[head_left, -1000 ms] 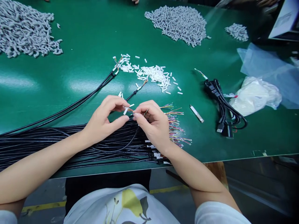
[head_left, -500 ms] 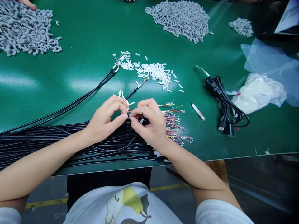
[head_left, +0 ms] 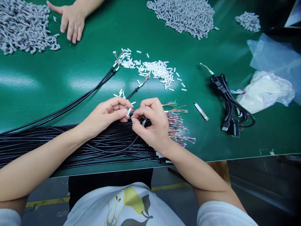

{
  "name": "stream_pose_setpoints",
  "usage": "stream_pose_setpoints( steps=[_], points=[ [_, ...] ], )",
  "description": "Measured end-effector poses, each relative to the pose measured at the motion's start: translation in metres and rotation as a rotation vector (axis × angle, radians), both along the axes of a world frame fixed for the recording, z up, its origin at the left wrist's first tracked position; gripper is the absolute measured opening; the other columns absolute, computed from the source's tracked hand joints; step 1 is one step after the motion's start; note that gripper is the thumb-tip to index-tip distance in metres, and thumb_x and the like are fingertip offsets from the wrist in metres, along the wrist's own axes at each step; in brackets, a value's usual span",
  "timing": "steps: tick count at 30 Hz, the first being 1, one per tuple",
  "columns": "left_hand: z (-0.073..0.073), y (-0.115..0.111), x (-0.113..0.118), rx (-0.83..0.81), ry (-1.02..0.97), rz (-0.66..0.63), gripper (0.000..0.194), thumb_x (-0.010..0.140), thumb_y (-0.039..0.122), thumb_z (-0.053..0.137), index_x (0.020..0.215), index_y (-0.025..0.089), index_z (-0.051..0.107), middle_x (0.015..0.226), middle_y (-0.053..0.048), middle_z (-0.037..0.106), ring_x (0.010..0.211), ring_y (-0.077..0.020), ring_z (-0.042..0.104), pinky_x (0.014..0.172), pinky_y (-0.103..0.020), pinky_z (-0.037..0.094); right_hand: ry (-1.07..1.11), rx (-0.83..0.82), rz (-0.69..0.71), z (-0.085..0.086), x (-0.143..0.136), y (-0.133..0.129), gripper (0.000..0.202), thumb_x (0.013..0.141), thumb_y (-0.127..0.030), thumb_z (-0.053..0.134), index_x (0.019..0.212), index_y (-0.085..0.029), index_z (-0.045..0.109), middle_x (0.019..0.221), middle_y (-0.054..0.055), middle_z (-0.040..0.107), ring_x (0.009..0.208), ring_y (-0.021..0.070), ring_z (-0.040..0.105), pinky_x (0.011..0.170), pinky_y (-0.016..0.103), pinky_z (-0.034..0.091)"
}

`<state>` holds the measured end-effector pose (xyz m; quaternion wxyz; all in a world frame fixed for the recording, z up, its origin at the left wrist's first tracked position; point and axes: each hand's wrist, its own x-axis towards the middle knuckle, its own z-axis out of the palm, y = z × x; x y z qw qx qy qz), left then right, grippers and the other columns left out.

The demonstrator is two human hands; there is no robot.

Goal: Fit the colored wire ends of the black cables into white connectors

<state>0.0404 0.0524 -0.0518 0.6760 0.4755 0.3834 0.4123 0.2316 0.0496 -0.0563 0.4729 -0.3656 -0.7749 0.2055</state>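
Note:
Between the thumb and fingers of my left hand [head_left: 110, 111] is a small white connector [head_left: 129, 112]. My right hand [head_left: 152, 124] pinches thin coloured wires at the end of a black cable, its fingertips close to the connector. Under both hands lies a thick bundle of black cables [head_left: 77, 144], with coloured wire ends [head_left: 177, 125] fanning out to the right. Past my hands is a heap of small white tubes [head_left: 158, 69]. One black cable [head_left: 134, 93] with coloured wires points toward that heap.
Gray curved parts are piled at the far left [head_left: 25, 26] and far middle [head_left: 185, 15]. Another person's hand [head_left: 72, 20] rests near the left pile. On the right are a small cutter [head_left: 201, 111], a coiled black cable [head_left: 225, 94] and a plastic bag [head_left: 265, 91].
The left fingers have shifted, showing more of the white connector. Another person's hand has come in, spread on the table at the upper left. The view has moved slightly.

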Motion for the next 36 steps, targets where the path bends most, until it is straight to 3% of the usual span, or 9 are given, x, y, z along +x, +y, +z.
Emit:
stream_pose_setpoints(
  steps=[4, 22, 36],
  points=[
    [-0.001, 0.000, 0.002, -0.048, -0.066, -0.008, 0.014, 0.084, 0.022, 0.079, 0.096, 0.018, 0.071, 0.084, 0.000, 0.069, 0.072, -0.0098, 0.063, 0.069, -0.022, 0.053, 0.017, 0.014, -0.028, 0.001, -0.001, 0.000, 0.017, 0.081, -0.005, 0.061, 0.079, -0.022, 0.059, 0.086, 0.000, 0.049, 0.082, 0.0138, 0.054, 0.064, 0.029, 0.046],
    [-0.003, -0.001, 0.003, 0.036, -0.045, 0.011, 0.013, 0.086, 0.020, 0.076, 0.098, 0.017, 0.070, 0.082, 0.001, 0.070, 0.074, -0.0090, 0.065, 0.072, -0.021, 0.055, -0.008, -0.009, -0.013, 0.002, 0.000, 0.001, 0.016, 0.082, -0.005, 0.060, 0.078, -0.021, 0.059, 0.087, 0.000, 0.048, 0.080, 0.0129, 0.053, 0.066, 0.029, 0.048],
    [0.007, -0.002, 0.003, -0.050, 0.029, -0.007, 0.014, 0.081, 0.014, 0.079, 0.092, 0.015, 0.070, 0.076, 0.001, 0.076, 0.070, -0.0093, 0.071, 0.070, -0.020, 0.058, 0.006, -0.010, -0.024, 0.002, 0.000, 0.000, 0.015, 0.082, -0.005, 0.060, 0.077, -0.020, 0.059, 0.086, 0.000, 0.049, 0.081, 0.0129, 0.053, 0.065, 0.028, 0.047]
  ],
)
